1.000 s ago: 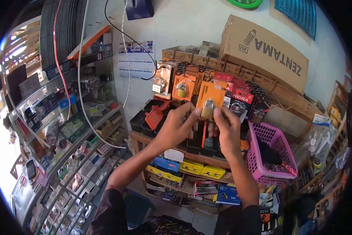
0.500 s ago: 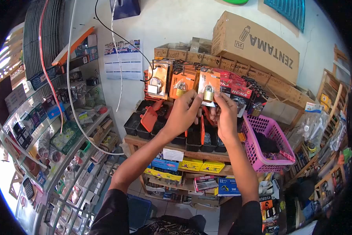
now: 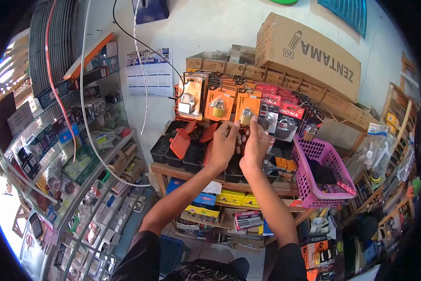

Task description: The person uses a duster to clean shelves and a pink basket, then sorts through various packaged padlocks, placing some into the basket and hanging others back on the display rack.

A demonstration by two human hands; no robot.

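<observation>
An orange card with a brass padlock [image 3: 246, 116] faces me, its lower edge between my fingertips. My left hand [image 3: 226, 143] grips the card's lower left edge between thumb and fingers. On the lower right, my right hand [image 3: 256, 145] pinches the same card. To the left hangs another orange card with a brass padlock [image 3: 218, 108], and beyond it a card with a silver padlock [image 3: 187, 104]. Right of my hands are red-topped HONA padlock packs [image 3: 286, 122]. Below and behind my fingers, black bins [image 3: 192, 157] with orange-red lids [image 3: 180, 143] are partly hidden.
A pink basket [image 3: 309, 187] stands at the right end of the wooden shelf. A ZENTAMA carton [image 3: 313, 54] lies on top of the wooden rack [image 3: 332, 105]. Glass shelves [image 3: 126, 147] fill the left side. Loose cables [image 3: 82, 89] hang in front of them.
Both hands have moved slightly down and left with the padlock card, which now sits lower, level with its neighbours. More of the HONA packs and the orange boxes on the right shows.
</observation>
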